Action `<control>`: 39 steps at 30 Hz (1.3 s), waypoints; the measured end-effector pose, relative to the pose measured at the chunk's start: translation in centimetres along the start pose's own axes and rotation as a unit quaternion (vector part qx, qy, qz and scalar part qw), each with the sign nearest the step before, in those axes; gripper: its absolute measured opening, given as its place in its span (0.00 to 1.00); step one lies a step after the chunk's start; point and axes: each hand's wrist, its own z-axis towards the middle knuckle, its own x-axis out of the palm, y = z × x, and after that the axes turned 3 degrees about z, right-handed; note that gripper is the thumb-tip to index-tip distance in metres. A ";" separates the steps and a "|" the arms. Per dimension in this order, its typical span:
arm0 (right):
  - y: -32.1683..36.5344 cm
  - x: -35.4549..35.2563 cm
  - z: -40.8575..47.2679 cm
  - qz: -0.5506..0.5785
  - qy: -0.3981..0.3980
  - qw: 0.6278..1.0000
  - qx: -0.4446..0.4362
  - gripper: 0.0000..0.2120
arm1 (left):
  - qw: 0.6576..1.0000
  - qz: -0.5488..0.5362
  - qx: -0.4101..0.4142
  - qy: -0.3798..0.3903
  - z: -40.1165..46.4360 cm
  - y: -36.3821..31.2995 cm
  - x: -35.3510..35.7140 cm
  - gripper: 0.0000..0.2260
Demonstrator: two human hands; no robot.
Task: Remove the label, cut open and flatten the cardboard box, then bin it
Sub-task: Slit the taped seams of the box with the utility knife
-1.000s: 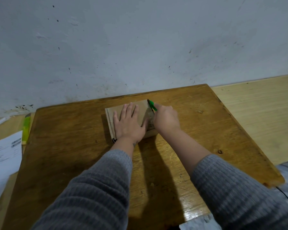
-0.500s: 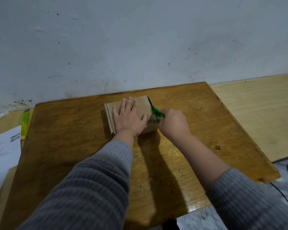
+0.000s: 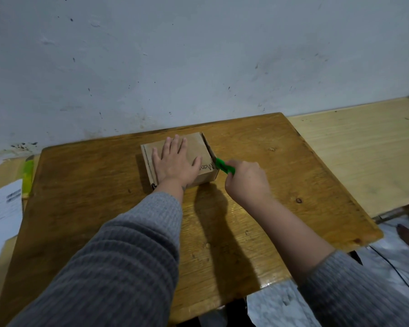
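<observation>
A small brown cardboard box [image 3: 196, 147] sits near the far middle of the wooden table [image 3: 80, 197]. My left hand [image 3: 175, 161] lies flat on its top with fingers spread, pressing it down. My right hand [image 3: 246, 182] grips a green cutter [image 3: 224, 166] beside the box's near right corner. The cutter's tip meets the box's right edge, where a dark slit runs along the top seam. The blade itself is too small to make out.
A grey-white wall stands just behind the table. White printed papers [image 3: 0, 213] and a yellow-green object [image 3: 27, 173] lie on the surface to the left. A pale wooden board [image 3: 364, 156] extends to the right. A black cable [image 3: 399, 272] trails at lower right.
My right hand has drawn the green cutter along the box's right edge from the far corner toward me. My left hand has stayed flat on the box.
</observation>
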 end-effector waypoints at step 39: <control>-2.3 -3.6 4.2 0.200 -0.019 0.976 0.083 0.15 | 0.974 0.080 0.194 0.087 2.3 0.0 -0.3 0.39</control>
